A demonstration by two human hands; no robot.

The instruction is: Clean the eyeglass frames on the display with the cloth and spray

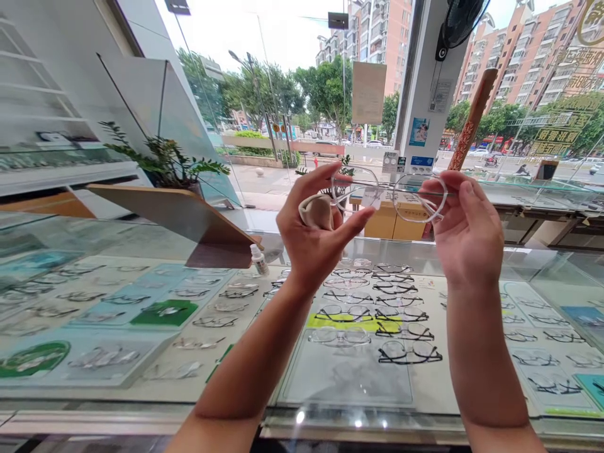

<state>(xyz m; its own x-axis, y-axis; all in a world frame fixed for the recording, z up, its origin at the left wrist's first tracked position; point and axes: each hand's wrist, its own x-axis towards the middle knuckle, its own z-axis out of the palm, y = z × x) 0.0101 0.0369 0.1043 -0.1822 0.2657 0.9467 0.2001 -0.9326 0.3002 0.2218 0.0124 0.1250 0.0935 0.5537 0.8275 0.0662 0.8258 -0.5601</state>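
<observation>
A pair of eyeglasses (387, 187) with thin, clear round rims is held up in front of me, above the glass counter. My left hand (304, 242) is at its left side, thumb below the lens and forefinger by the rim. Tucked in that same palm is a bunched beige cloth (316, 212). A small white tag (371, 198) shows at the left lens. At the other side, my right hand (470, 233) pinches the frame near its temple, the thumb up and the fingers curled, partly seen through the right lens.
Inside the glass display counter (349, 377) lie rows of eyeglasses (409, 352). A small white spray bottle (258, 259) stands left of my left hand, beside a tilted brown board (174, 214). Behind are a potted plant (170, 160), a yellow box (408, 220) and the shop window.
</observation>
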